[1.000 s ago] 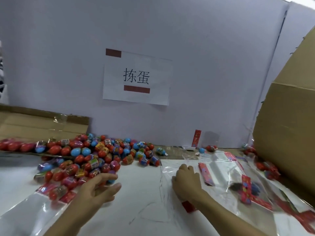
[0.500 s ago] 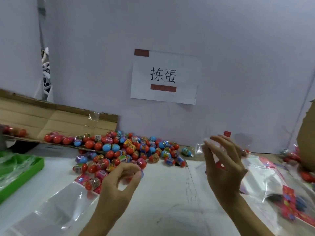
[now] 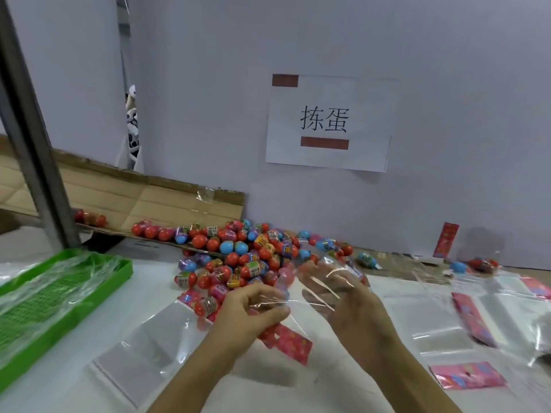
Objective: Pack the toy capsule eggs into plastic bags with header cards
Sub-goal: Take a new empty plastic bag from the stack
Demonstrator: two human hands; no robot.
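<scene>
Two hands (image 3: 298, 305) hold a plastic bag (image 3: 313, 290) before the eggs (image 3: 247, 251).

Packing workstation: heaped toy eggs (image 3: 247, 251), cardboard (image 3: 149, 201), labelled partition (image 3: 328, 123).

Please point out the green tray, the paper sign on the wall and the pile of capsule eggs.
green tray (image 3: 126, 271): head view, right rim corner.
paper sign (image 3: 328, 93): head view, blank upper area.
pile of capsule eggs (image 3: 238, 248): head view, middle.
</scene>
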